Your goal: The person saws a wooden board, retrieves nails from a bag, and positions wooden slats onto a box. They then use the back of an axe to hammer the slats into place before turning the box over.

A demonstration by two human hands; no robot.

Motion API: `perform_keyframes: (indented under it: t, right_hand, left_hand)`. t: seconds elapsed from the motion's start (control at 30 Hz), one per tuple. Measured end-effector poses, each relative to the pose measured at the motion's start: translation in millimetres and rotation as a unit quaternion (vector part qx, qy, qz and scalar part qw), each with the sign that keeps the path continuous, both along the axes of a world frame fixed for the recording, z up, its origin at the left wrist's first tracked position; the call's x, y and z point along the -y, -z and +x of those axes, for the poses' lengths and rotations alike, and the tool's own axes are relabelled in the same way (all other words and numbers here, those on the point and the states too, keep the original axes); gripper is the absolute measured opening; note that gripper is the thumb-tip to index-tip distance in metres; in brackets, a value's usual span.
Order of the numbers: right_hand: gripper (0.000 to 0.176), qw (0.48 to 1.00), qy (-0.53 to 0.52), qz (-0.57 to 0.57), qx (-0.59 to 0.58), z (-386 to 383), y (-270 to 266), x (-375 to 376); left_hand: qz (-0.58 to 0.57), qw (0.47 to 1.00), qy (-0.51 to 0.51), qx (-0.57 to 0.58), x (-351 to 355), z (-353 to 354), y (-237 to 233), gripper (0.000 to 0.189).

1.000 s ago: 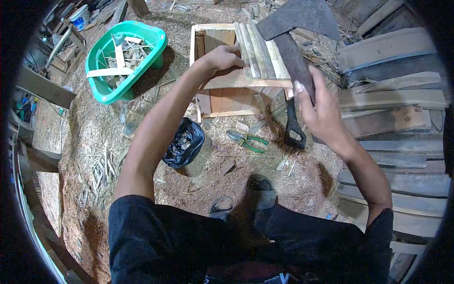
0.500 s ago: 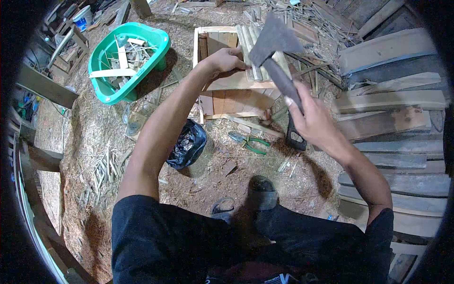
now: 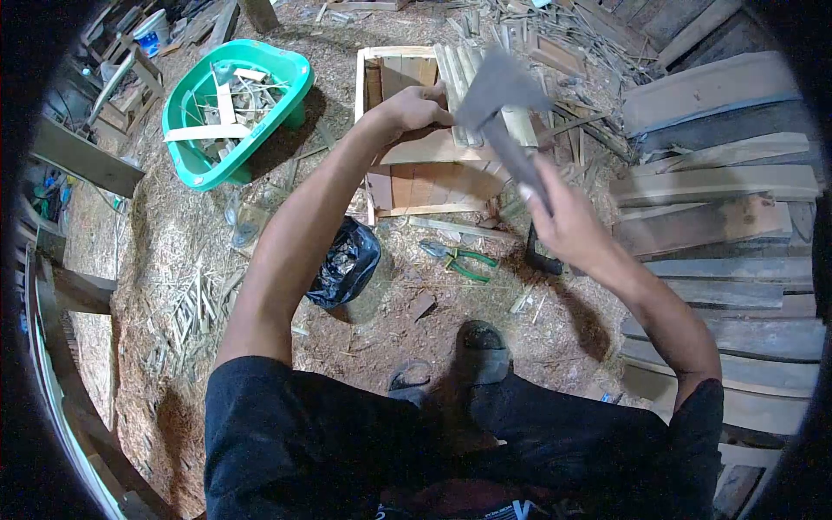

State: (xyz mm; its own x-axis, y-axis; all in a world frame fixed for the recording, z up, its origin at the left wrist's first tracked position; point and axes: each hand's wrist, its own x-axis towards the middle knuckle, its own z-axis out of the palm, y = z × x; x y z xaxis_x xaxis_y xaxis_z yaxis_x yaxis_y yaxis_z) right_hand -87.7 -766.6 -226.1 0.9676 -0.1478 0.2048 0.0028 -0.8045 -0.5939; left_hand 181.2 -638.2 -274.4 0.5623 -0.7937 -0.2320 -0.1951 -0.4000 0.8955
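Note:
My right hand is wrapped around the handle of a hatchet, its broad dark head raised above the slats and smeared by motion. Under it lies a wooden crate with pale strips of wood laid side by side over its right part. My left hand rests at the left edge of these strips, its fingers bent and pressed together. What they pinch, if anything, is hidden. The crate's left part is uncovered and shows its inside.
Pliers with green handles and a black plastic bag lie on the sawdust floor. A green tub of wood scraps stands at left. Stacked boards line the right side. A dark handled tool lies below my right hand.
The hatchet has shifted only slightly, its head a little lower and more blurred. My right hand has moved slightly with it. The left hand stays at the strips' edge.

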Motion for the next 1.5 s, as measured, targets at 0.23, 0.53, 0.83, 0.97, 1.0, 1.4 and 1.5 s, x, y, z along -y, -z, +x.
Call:
perform_keyframes:
  t: [0.23,0.53,0.83,0.97,1.0,1.4,1.5]
  right_hand:
    - [0.038,0.998,0.030,0.053,0.012,0,-9,5]
    - [0.038,0.987,0.078,0.078,0.116,68,-40,29]
    - [0.038,0.984,0.094,0.124,-0.091,73,-37,2]
    - [0.040,0.986,0.109,0.105,-0.063,51,-6,-22]
    - [0.041,0.985,0.118,0.106,-0.074,52,-4,-22]
    - [0.046,0.971,0.135,0.130,-0.146,38,-15,-46]
    - [0.040,0.982,0.133,0.093,-0.096,37,-21,-39]
  left_hand:
    - [-0.031,0.999,0.012,0.009,-7,-13,-15,0.073]
    - [-0.024,0.953,-0.010,0.303,-21,-19,0,0.034]
    - [0.105,0.865,0.009,0.490,-59,-69,-4,0.085]
    - [0.113,0.860,-0.022,0.496,-53,-67,10,0.085]
    - [0.123,0.861,-0.017,0.494,-50,-65,8,0.085]
    - [0.157,0.852,-0.054,0.497,-44,-73,10,0.093]
    - [0.144,0.853,-0.039,0.500,-49,-70,12,0.088]
